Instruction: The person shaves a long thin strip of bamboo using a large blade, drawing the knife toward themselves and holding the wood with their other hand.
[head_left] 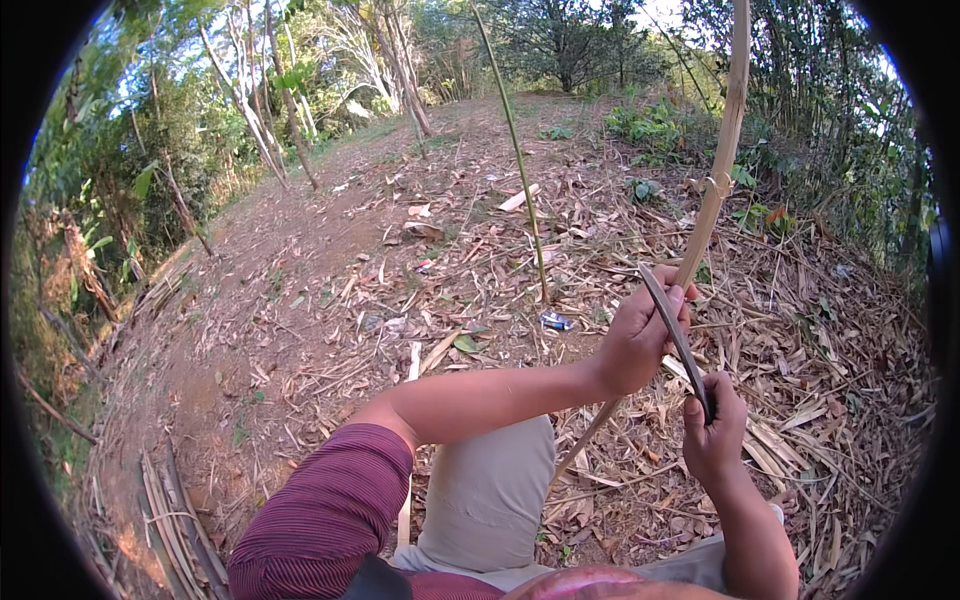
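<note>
My left hand (640,338) is closed around a long, pale bamboo strip (708,222), which rises past the top edge and continues below toward my knee. A node ring crosses the strip above my fingers. In my right hand (716,430) is a knife (676,335), gripped at its dark lower end. Its narrow blade slants up and to the left, passing in front of my left fingers close to the strip. Whether the edge touches the strip, I cannot tell.
Dry leaves and bamboo shavings (780,445) litter the sloping ground. A thin green stem (517,150) stands ahead, near a small blue-and-silver crumpled item (556,321). A tied bundle of strips (172,520) lies at lower left. Another pale strip (412,365) runs beside my bent leg (490,490).
</note>
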